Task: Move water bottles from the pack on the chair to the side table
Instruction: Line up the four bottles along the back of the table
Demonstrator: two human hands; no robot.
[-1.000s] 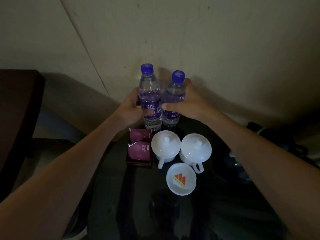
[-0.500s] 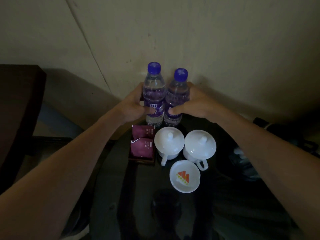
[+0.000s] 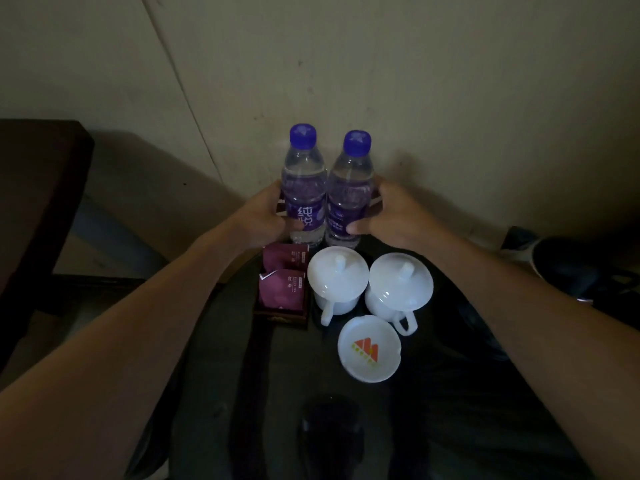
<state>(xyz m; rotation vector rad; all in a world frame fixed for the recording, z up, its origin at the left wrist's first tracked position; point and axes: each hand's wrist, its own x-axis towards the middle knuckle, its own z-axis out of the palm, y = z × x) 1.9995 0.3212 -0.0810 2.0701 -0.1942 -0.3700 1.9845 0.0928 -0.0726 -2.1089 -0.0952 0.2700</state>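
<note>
Two clear water bottles with purple caps and purple labels stand upright side by side at the back of the dark side table (image 3: pixel 214 393), close to the wall. My left hand (image 3: pixel 259 220) curls around the left bottle (image 3: pixel 304 188), thumb on the lower label. Around the right bottle (image 3: pixel 349 195), my right hand (image 3: pixel 391 216) keeps a looser hold, with the thumb tip on the label and a small gap at the palm. The bottle pack is not in view.
In front of the bottles sit two white lidded cups (image 3: pixel 337 275) (image 3: pixel 401 285), a white ashtray with an orange logo (image 3: pixel 369 348) and a small box of purple tea sachets (image 3: pixel 282 289). A dark chair (image 3: pixel 38 188) stands left; black objects (image 3: pixel 568 268) lie right.
Both bottles have settled onto the table next to each other. My right hand has eased back from its bottle, so more of the label shows.
</note>
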